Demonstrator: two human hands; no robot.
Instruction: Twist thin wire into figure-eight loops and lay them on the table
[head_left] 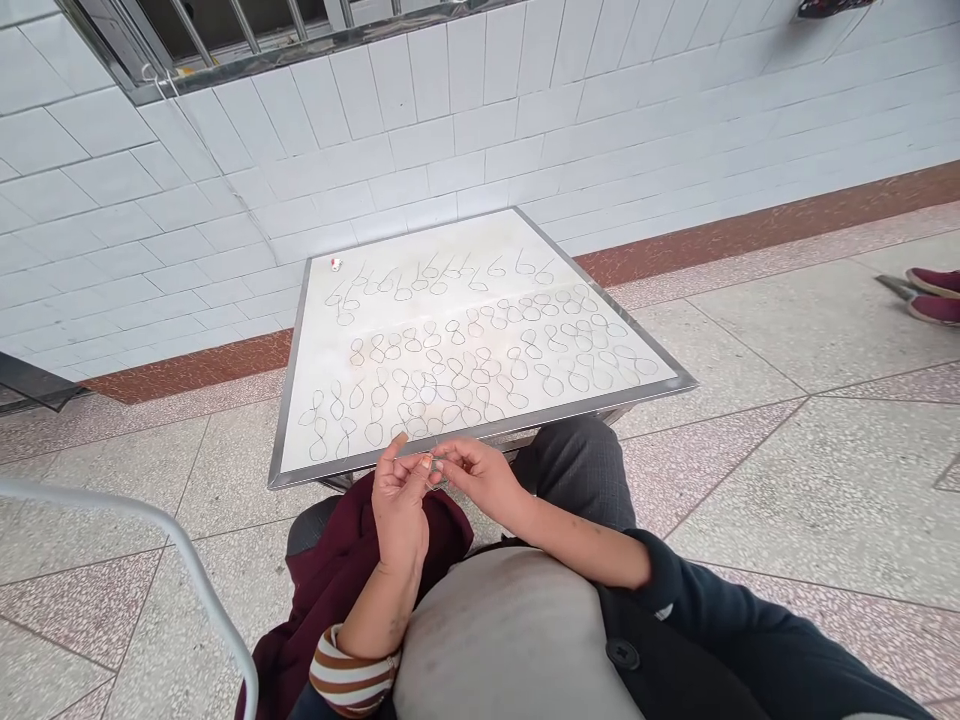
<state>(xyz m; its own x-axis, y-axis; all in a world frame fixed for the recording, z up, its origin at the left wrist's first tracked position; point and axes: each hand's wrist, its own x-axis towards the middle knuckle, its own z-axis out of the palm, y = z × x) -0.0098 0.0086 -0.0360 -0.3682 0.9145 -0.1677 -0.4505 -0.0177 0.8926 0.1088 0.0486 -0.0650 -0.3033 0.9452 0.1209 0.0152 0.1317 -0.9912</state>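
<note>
My left hand [401, 495] and my right hand [484, 480] meet in front of the near edge of a white table [450, 225] with a grey metal rim. Thumb and fingertips are pinched together on both sides, around a thin wire [433, 486] that is mostly hidden by the fingers. Rows of thin dark wire loops [375, 434] lie flat across the tabletop, many twisted into figure-eights. Toward the back, another row of wire pieces [403, 294] has single loops with loose straight tails.
A small red-and-white object [336, 264] sits at the table's far left corner. White tiled wall [420, 130] rises behind, with a barred window above. A curved grey tube [187, 550] stands at left. Another person's maroon shoes [934, 308] show at far right.
</note>
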